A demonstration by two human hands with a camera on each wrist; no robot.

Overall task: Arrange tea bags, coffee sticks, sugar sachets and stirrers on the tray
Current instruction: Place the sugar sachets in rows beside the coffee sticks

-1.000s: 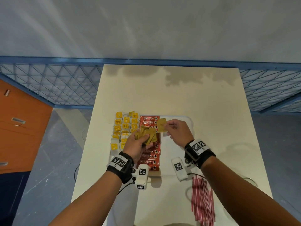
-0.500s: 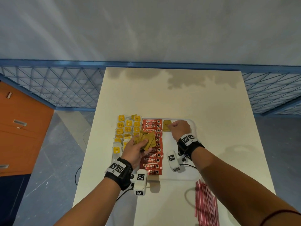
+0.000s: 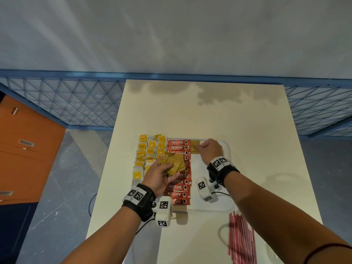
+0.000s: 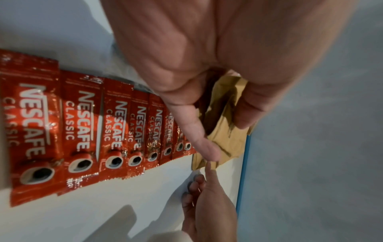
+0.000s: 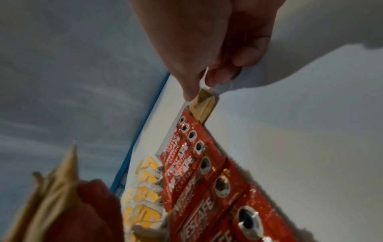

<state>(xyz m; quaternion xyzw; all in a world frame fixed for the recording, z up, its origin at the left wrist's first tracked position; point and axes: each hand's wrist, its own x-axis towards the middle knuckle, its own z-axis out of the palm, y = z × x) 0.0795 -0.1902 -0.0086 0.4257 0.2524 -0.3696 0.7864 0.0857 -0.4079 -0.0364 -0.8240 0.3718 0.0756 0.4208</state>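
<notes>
We see a white tray (image 3: pixel 225 187) lying on the pale bench (image 3: pixel 238 121), most of it already laid out in columns. At its left side sit the tea bags (image 3: pixel 147 151) with their yellow tags, in rows running away from us. Just beside them, to the right, the red coffee sticks (image 3: pixel 179 187) form a single column, each one lying crosswise and overlapping the next (the wrist views show the printed cups all at the same end).

Our left hand (image 3: pixel 162 175) hovers over the coffee column with its fingers and thumb curled around a loose fan of brown sugar sachets (image 3: pixel 174 164); in the left wrist view the thumb presses the bundle against the fingers.

Our right hand (image 3: pixel 210 149) is at the far end of the tray, just right of the topmost coffee stick. Its thumb and fingertips pinch the edge of one placed sugar sachet (image 3: pixel 195 146), which lies on the tray floor touching the end of the coffee column; the right wrist view shows the pinch closed on the sachet's near corner. The rest of the tray to the right of the coffee is bare white.

The red stirrers (image 3: pixel 241 242) lie in a bundle on the bench, near us and off the tray, just past its near right corner.
</notes>
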